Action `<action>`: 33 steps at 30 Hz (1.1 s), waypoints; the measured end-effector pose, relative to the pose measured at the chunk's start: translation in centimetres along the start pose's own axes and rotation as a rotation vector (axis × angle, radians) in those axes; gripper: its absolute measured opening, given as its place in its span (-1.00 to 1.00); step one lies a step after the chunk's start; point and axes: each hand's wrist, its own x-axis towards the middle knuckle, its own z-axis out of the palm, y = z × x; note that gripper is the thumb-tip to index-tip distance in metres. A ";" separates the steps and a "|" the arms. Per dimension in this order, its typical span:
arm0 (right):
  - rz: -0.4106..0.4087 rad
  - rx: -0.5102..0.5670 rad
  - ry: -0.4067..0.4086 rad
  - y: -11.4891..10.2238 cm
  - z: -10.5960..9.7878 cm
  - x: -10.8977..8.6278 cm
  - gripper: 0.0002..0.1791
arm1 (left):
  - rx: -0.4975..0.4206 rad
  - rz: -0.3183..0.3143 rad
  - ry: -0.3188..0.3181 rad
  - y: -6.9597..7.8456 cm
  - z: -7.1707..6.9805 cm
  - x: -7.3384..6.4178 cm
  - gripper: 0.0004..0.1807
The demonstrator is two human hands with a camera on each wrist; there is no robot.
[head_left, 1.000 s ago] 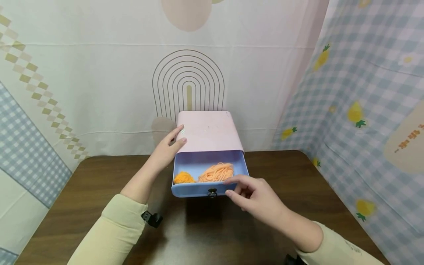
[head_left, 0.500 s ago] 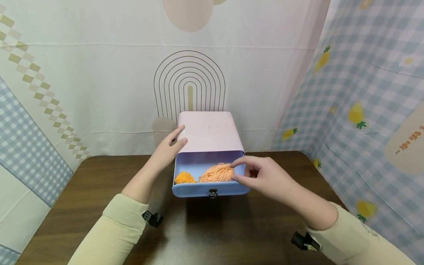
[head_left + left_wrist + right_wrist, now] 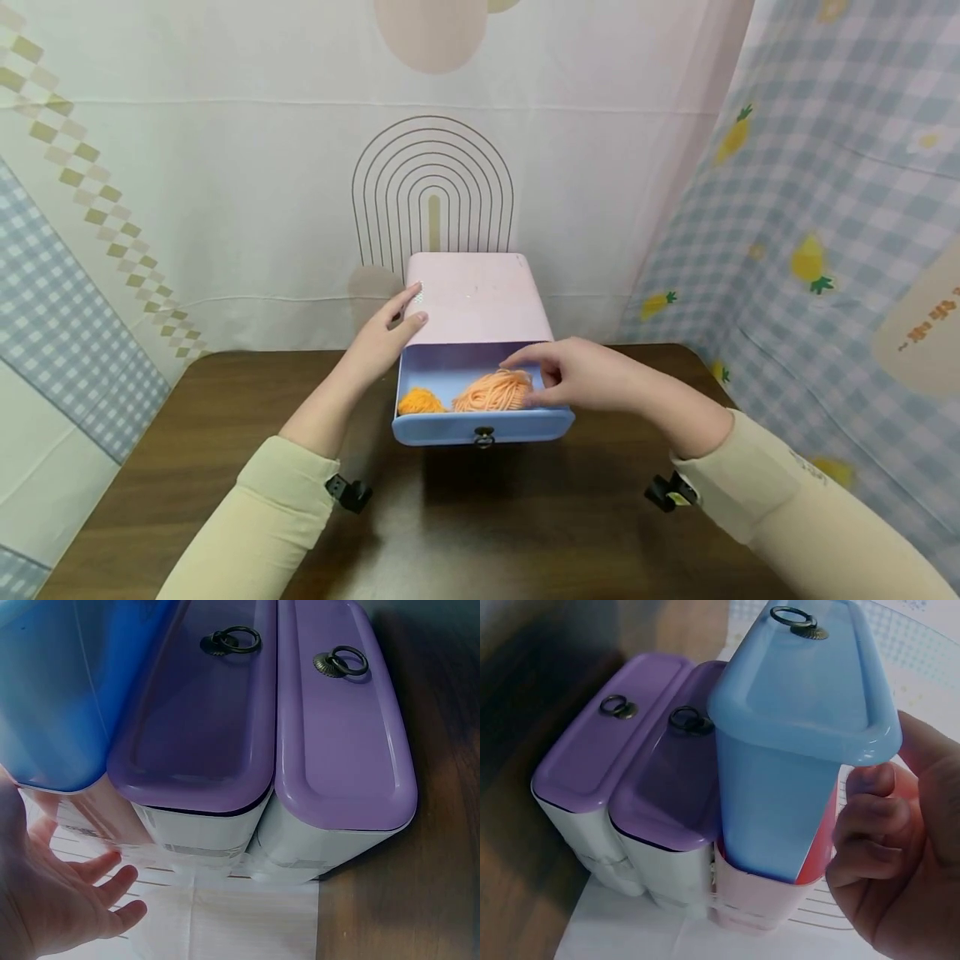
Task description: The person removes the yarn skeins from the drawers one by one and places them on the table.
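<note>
Lying across the right half of the blue drawer [image 3: 438, 431], the peach yarn [image 3: 491, 393] has its long axis running left to right, roughly in line with the drawer front. Its right end sits slightly higher and points at the right hand [image 3: 588, 375]; its left end points toward the orange yarn [image 3: 420, 402], a smaller ball in the front left corner. At the right end the thumb and forefinger straddle the peach yarn, yet I cannot tell whether they are pinching it or only touching it; the right wrist view shows bent fingers beside the drawer, not the yarn itself.

Taking hold of the peach yarn looks like the step in hand. A secure pinch, then a straight lift over the drawer front, seems to be what the next move calls for.

Farther back, the left hand [image 3: 384, 333] grasps nothing: its spread fingers rest against the left edge of the pink box [image 3: 480, 296], probably steadying it. The drawer juts from that box toward the person. Below, an upper purple drawer [image 3: 202, 720] and a lower purple drawer [image 3: 345, 727] are pushed in, stacked on the brown table [image 3: 525, 533].
</note>
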 end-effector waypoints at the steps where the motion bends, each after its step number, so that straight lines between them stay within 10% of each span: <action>1: -0.006 -0.025 -0.018 0.0 0.0 0.2 -0.54 | -0.001 -0.002 0.001 0.0 0.0 0.0 -0.33; 15: -0.026 -0.156 -0.192 -0.4 0.2 2.7 -0.47 | -0.007 0.000 -0.006 0.1 0.0 -0.1 -0.32; 33: -0.004 -0.201 -0.014 -0.1 0.2 2.9 -0.78 | -0.014 0.023 -0.006 -0.1 0.1 -0.1 -0.32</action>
